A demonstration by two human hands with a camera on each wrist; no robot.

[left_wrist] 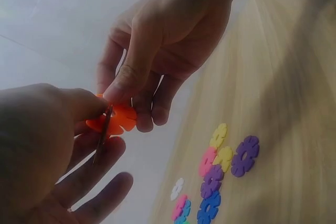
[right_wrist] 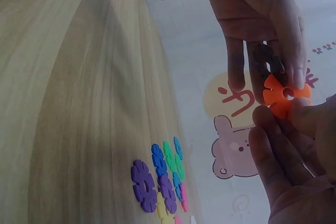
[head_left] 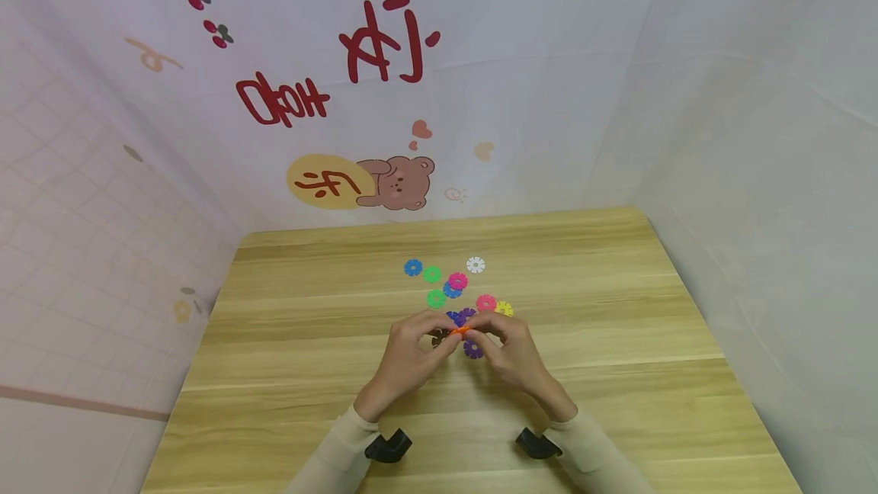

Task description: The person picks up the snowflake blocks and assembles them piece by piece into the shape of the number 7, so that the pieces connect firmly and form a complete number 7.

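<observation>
Above the tabletop my two hands meet over a pair of notched, flower-shaped plastic discs. My left hand (head_left: 406, 357) pinches a dark brown disc (right_wrist: 266, 56) between thumb and fingers. Thumb and forefinger of my right hand (head_left: 516, 353) grip an orange disc (right_wrist: 274, 96). In the left wrist view the brown disc stands edge-on across the orange one, the two meeting at their slots. Fingertips cover part of both discs. Just beneath the hands lie a purple disc (head_left: 473, 350), a second purple disc (head_left: 469, 315) and a blue disc (head_left: 453, 318).
Farther back on the wooden table (head_left: 302, 311) are more loose discs: pink (head_left: 486, 303), yellow (head_left: 504, 309), green (head_left: 435, 299), light blue (head_left: 413, 267) and white (head_left: 475, 264). Some overlap. Pale printed cloth walls (head_left: 549, 136) stand behind and at both sides.
</observation>
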